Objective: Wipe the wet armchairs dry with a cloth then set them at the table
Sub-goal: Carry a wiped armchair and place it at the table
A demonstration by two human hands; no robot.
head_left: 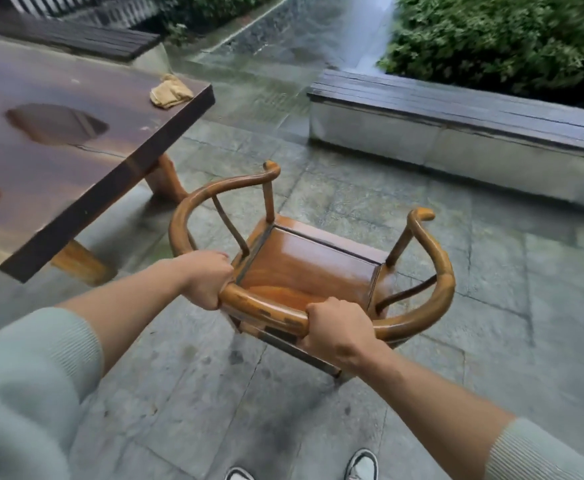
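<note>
Gripping the armchair (313,268) by its curved top rail, your left hand (204,278) and right hand (335,329) each curl tight round the wood, one at either side of the back. Head view: chair sits on wet stone paving (422,237), seat glossy, just beside the corner of the dark table (76,161). Tan cloth (170,91) lies crumpled on the table's far corner, well apart from both your hands. Puddle (55,123) on the tabletop. Slatted bench (457,109) beyond, hedge (502,36) behind it.

Head view, forward and downward
</note>
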